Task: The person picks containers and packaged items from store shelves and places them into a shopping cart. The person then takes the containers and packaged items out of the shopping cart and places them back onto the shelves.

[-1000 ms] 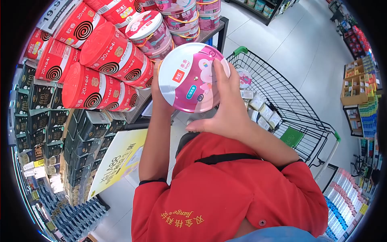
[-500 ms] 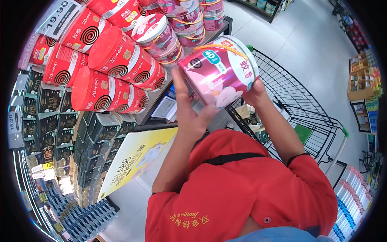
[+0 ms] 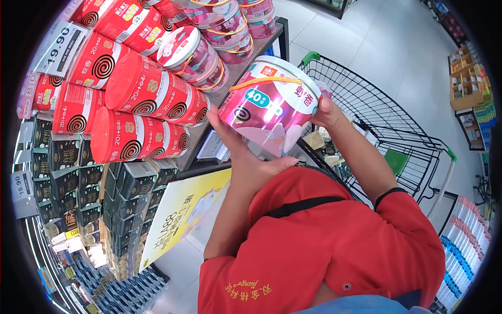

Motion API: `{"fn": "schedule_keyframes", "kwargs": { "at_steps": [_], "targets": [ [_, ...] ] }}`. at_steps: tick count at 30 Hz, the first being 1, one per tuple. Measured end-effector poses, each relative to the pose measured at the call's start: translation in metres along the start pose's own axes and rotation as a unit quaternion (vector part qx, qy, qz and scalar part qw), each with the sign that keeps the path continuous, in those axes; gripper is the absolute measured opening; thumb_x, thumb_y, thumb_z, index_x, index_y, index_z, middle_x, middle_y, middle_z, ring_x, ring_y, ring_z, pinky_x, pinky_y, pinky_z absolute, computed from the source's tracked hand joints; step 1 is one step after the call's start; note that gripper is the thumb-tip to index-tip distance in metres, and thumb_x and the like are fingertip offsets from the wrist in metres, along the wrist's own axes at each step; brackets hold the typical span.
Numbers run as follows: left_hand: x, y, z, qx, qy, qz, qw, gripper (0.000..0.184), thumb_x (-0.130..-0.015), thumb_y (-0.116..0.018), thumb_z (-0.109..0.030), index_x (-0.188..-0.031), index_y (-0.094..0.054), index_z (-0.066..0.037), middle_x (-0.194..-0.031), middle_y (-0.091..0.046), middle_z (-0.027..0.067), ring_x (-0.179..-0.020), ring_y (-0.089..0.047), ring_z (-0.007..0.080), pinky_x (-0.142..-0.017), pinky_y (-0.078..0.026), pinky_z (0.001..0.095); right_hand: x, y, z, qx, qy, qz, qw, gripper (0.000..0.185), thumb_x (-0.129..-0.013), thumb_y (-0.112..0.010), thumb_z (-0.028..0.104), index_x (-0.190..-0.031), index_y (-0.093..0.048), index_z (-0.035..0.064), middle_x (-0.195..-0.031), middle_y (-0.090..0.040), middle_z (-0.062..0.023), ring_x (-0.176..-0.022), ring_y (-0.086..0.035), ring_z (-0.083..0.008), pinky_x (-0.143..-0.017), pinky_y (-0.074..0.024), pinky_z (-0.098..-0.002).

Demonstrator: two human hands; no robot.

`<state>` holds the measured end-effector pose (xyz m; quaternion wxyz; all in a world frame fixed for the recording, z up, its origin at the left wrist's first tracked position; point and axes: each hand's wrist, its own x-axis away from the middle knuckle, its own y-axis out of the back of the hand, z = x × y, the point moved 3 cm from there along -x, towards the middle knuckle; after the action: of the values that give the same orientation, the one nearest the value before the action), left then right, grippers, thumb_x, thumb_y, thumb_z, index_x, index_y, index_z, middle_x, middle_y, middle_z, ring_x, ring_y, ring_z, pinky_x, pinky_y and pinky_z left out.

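On the right stands a black wire shopping cart (image 3: pixel 397 161) with green corners. At upper left rise stacked red mosquito-coil drums (image 3: pixel 149 89), with pink display pails (image 3: pixel 196 57) next to them. Below the drums slants a yellow-and-white sign (image 3: pixel 183 214). Between drums and cart, raised off any surface, is a single pink mosquito-coil pail (image 3: pixel 269 112), overlapping the cart's near end in the view. Its axis, base to lid, runs obliquely: the white-rimmed lid end points to the upper right, the base to the lower left, and the printed side faces the viewer. The right hand (image 3: pixel 329 112) curls around the rim at right, gripping it with the thumb in sight; the other fingers are mostly hidden. The left hand (image 3: pixel 252 165) lies beside the base, fingers extended and thumb wide apart; one cannot tell whether it touches. Smallest, an orange cord handle (image 3: pixel 269 79) crosses the pail's upper wall.
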<state>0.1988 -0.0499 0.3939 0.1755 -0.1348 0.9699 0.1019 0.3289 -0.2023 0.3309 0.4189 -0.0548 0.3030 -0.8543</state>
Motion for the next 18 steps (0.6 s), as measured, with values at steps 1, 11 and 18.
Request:
{"fn": "schedule_keyframes", "kwargs": {
  "at_steps": [1,11,18],
  "targets": [
    [0.000,-0.001,-0.001,-0.036,-0.032,-0.012,0.999,0.157,-0.047,-0.095,-0.044,-0.147,0.020,-0.003,-0.148,-0.011,0.0199,-0.135,-0.028,0.0312,-0.109,-0.031,0.0451,0.000,0.007,-0.005,0.000,0.000,-0.002,1.000,0.114,-0.060,-0.077,0.069,-0.141,-0.038,-0.0004,-0.138,-0.051,-0.0118,-0.126,-0.050,-0.0208,-0.108,-0.0362,-0.0366],
    [-0.014,-0.013,-0.020,-0.241,-0.118,0.000,0.963,0.133,-0.053,-0.091,-0.027,-0.146,-0.001,0.002,-0.143,-0.022,0.0205,-0.129,-0.034,0.0318,-0.105,-0.032,0.0455,-0.010,0.018,-0.047,-0.312,-0.006,0.002,0.950,0.092,-0.077,-0.059,0.071,-0.143,-0.040,0.0096,-0.141,-0.048,-0.0157,-0.128,-0.049,-0.0316,-0.109,-0.0361,-0.0470],
    [-0.021,-0.013,0.000,-0.216,-0.104,0.001,0.971,0.124,-0.062,-0.086,-0.013,-0.150,0.001,0.001,-0.147,-0.025,0.0246,-0.131,-0.037,0.0325,-0.108,-0.032,0.0431,-0.009,0.022,-0.050,-0.326,-0.026,-0.029,0.945,0.092,-0.078,-0.053,0.073,-0.144,-0.039,0.0108,-0.142,-0.046,-0.0163,-0.129,-0.047,-0.0330,-0.110,-0.0344,-0.0478]
  ]
}}
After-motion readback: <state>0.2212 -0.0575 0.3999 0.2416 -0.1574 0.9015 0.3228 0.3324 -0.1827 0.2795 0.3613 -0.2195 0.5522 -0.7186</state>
